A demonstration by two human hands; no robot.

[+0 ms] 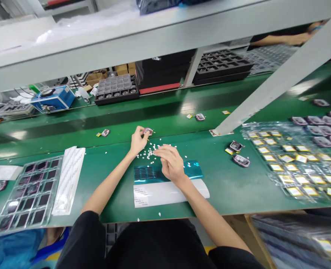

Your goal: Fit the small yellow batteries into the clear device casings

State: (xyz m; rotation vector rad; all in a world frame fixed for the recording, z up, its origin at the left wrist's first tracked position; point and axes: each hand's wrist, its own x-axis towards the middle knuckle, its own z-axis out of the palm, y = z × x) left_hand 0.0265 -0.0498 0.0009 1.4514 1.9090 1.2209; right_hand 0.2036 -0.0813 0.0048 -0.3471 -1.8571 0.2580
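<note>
My left hand grips a small pinkish-rimmed electronic device by its edge, at the border between the bench and the green conveyor belt. A bit of yellow shows just under it. Many small white paper pieces lie scattered below the device. Over their right side hovers my right hand, its fingers stretched toward the left with nothing visible in them. Beneath that hand lies a teal film sheet with rows of dark strips on its left part. A white backing sheet lies along the film's near side.
On the left are a clear tray of dark squares and white printed sheets. At right, clear trays hold yellow-edged batteries near more devices. A slanted white post rises from the bench. Devices sit on the green belt.
</note>
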